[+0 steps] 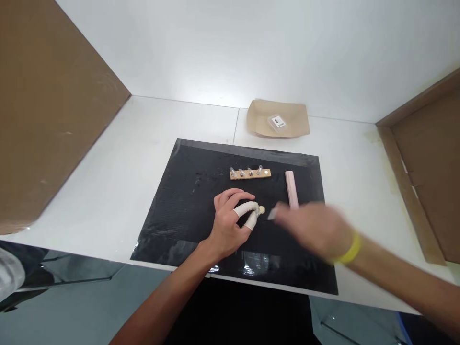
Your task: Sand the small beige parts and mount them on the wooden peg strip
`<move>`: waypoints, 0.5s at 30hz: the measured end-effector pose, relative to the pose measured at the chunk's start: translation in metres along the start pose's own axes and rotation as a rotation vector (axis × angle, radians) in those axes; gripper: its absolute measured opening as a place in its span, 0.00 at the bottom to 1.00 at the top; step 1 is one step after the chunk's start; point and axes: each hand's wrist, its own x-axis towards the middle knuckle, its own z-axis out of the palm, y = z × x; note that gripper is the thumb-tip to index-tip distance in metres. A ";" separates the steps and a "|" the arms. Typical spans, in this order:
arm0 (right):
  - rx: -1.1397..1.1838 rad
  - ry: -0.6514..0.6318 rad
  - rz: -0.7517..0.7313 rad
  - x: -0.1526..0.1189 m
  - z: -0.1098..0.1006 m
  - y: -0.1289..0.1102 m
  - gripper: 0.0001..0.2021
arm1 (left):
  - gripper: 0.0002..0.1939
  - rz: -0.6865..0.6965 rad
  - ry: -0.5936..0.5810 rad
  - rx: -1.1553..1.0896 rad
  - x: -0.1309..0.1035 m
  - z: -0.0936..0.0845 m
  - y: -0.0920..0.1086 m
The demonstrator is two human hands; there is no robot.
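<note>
Head view: small piece in the left pinch, right hand close by

Small yellowish piece [261,210], just right of the black mat's [201,196] middle. It pokes out rightward from the left hand's [228,223] covered thumb and forefinger. Those two are pinched together on it, a clear glint at their tips; the other fingers curl loosely. Long axis: cannot tell, too much is hidden.

Left hand nearest, touching. Right hand [316,227] just to the piece's right, motion-blurred, fingers seemingly closed on a pale flat piece [272,214] angled towards the near-left corner. A visible gap separates it from the yellowish piece; finger detail there unreadable.

Outward: pink block [291,188] towards the mat's right edge, running roughly far to near. Wooden strip [256,174] with clear upright bits, nearer the far edge. Past that edge, on the white worktop [201,117], a brown tray [258,120] holding a labelled clear box [278,122].
</note>
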 end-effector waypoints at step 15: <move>-0.062 0.085 0.182 -0.021 -0.010 0.031 0.18 | 0.08 -0.009 0.033 -0.031 -0.002 0.001 -0.003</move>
